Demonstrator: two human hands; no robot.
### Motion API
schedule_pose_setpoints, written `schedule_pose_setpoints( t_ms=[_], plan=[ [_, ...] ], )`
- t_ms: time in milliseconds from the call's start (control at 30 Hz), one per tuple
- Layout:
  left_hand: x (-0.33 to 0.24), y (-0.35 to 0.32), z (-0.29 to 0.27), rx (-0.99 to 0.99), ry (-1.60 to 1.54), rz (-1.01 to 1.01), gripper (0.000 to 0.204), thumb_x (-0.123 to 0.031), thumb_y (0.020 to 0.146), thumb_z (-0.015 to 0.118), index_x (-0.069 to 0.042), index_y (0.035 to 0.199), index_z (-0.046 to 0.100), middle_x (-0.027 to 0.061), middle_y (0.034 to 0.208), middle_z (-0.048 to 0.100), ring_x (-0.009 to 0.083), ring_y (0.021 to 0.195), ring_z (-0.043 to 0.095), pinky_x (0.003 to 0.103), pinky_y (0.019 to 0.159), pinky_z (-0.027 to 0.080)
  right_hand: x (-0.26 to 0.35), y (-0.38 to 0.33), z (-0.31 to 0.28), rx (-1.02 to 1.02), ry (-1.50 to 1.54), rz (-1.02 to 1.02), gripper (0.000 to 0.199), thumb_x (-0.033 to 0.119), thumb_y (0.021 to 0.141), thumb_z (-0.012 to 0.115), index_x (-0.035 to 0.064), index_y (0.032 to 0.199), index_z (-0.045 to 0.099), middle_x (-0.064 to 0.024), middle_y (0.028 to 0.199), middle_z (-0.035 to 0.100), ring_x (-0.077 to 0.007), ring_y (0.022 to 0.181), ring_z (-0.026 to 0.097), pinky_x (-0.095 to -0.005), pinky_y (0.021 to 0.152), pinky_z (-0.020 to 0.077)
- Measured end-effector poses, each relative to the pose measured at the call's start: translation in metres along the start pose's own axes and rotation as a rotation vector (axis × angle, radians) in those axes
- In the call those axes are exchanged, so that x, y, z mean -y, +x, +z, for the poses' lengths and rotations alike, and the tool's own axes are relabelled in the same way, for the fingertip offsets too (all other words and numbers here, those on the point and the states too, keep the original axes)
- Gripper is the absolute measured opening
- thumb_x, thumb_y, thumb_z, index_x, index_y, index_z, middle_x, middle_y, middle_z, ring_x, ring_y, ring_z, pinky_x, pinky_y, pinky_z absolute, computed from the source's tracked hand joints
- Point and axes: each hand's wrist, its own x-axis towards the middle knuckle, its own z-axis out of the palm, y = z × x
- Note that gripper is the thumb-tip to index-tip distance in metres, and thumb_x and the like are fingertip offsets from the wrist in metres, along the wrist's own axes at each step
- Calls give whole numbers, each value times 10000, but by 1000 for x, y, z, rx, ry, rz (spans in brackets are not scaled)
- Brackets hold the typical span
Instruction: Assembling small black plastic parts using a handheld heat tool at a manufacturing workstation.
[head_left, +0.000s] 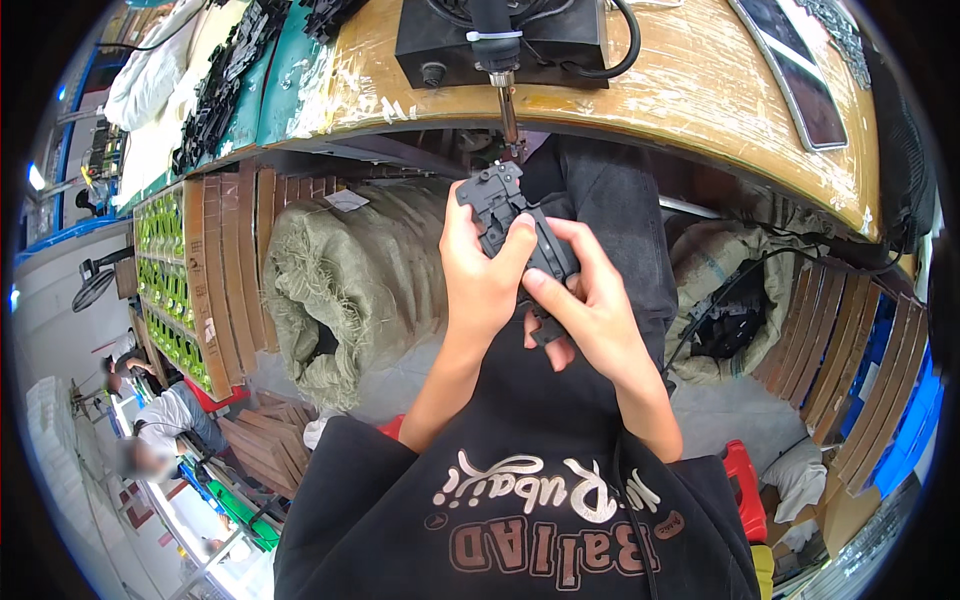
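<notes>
Both my hands hold a black moulded plastic assembly (pixel 535 235) with a blocky, somewhat pistol-like shape, above my lap. My left hand (pixel 480 260) is wrapped round its left side, thumb pressed on top. My right hand (pixel 590 300) grips the lower right side, with the thumb over it and some fingers curled underneath. The assembly's far end lies just under the tip of a soldering iron (pixel 506 105), which points down over the table edge; the picture does not settle whether they touch. A white tie circles the iron's black handle.
A black box (pixel 500 50) with cables and a phone-like device (pixel 800 85) lie on the worn wooden table (pixel 690 110). Black parts (pixel 225 85) pile up at the left. Woven sacks (pixel 350 290) stand either side of my legs, the right one (pixel 735 300) holding black parts. People work far left.
</notes>
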Motion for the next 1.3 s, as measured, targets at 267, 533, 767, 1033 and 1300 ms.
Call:
schedule_pose_setpoints(
  t_ms=[267,533,767,1033,1300],
  plan=[
    [5,4,6,38,-67,-40,247,-19,735,525,-14,964,434,14,762,499,50,640,473,194,574,410,-1,3,-7,-15,123,0,400,122,814,522,17,1130,300,-92,558,543,-121,341,489,-195,264,323],
    [3,7,7,43,-95,-57,242,-21,734,528,-12,959,439,14,760,505,53,643,483,191,565,413,-2,5,-5,-53,141,-35,333,77,815,495,-17,1100,350,-106,562,536,-146,361,515,-192,252,330],
    [2,7,5,57,-120,-72,242,-30,739,533,-12,961,437,18,766,509,54,648,487,194,571,415,3,5,-4,-41,140,-17,408,100,809,514,-2,1139,298,-78,566,535,-113,394,519,-186,267,345],
    [3,9,4,73,-116,-47,251,-38,743,538,-14,971,434,19,771,506,53,656,484,192,578,413,1,6,-2,-45,173,-46,397,85,803,518,-4,1128,308,-75,600,532,-111,414,529,-184,262,357],
    [11,11,3,70,-103,-44,263,-32,742,538,-13,980,428,11,776,493,49,660,477,189,579,410,-5,14,-3,-90,186,-58,320,59,808,495,-25,1085,358,-104,615,528,-151,392,533,-198,240,339]
  ],
)
